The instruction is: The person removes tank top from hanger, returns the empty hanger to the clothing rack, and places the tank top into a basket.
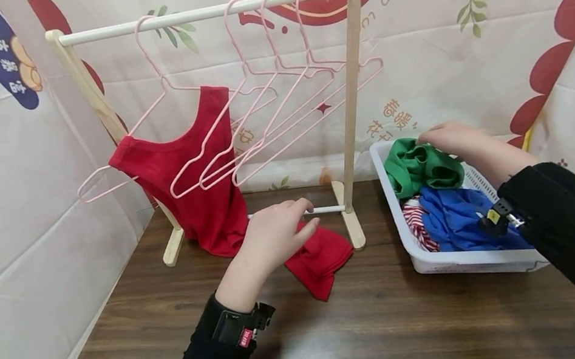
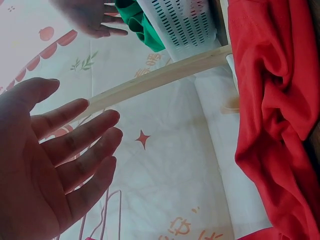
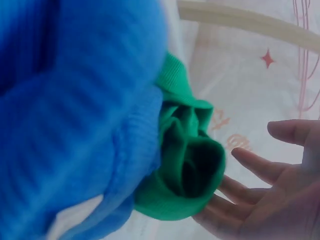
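Note:
A red sleeveless garment [image 1: 187, 169] hangs on the leftmost pink hanger [image 1: 158, 102], its lower part trailing onto the table. Just in front of it my left hand [image 1: 278, 233] is held with fingers spread and nothing in them; the left wrist view shows the bare palm. My right hand [image 1: 455, 139] is over the back of a white basket [image 1: 475, 260], its loosely extended fingers right at the edge of a crumpled green garment [image 1: 413, 171]. Beside the green one lie a blue garment [image 1: 456, 220] and a red-and-white striped cloth [image 1: 418, 225].
A wooden rack [image 1: 352, 97] with a white rail [image 1: 203, 14] stands at the back of the brown table [image 1: 396, 323]. Several pink hangers without clothes, one of them this hanger [image 1: 289, 136], hang on its right half. Printed cloth walls [image 1: 431, 61] enclose the back and sides.

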A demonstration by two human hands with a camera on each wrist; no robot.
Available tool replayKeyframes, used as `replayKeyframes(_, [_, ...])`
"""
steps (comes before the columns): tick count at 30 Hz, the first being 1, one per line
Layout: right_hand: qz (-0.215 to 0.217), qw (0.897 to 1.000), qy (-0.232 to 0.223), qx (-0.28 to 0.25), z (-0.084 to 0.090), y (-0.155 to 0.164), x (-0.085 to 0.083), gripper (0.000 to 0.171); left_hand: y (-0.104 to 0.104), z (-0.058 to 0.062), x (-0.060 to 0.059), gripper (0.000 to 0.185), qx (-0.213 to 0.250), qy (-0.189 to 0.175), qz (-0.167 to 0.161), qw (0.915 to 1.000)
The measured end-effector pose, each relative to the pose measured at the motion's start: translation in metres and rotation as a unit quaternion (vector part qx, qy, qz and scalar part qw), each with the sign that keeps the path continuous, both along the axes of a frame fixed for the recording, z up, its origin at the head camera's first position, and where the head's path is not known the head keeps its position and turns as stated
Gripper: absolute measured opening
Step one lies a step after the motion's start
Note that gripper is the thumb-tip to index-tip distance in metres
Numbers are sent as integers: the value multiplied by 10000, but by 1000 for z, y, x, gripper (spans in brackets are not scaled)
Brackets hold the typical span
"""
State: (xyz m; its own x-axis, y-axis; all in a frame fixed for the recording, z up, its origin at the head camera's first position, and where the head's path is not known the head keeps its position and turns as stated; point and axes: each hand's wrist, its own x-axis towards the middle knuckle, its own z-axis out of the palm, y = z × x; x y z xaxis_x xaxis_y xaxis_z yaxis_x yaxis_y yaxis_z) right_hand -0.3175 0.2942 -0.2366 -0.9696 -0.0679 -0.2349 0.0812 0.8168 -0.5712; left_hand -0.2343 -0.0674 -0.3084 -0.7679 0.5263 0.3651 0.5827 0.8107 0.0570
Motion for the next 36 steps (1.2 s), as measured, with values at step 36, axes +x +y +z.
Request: replayKeyframes(36, [1027, 9515, 2648, 1185, -12, -100, 109, 64, -15, 19, 0, 21, -1, 1840, -102, 9829])
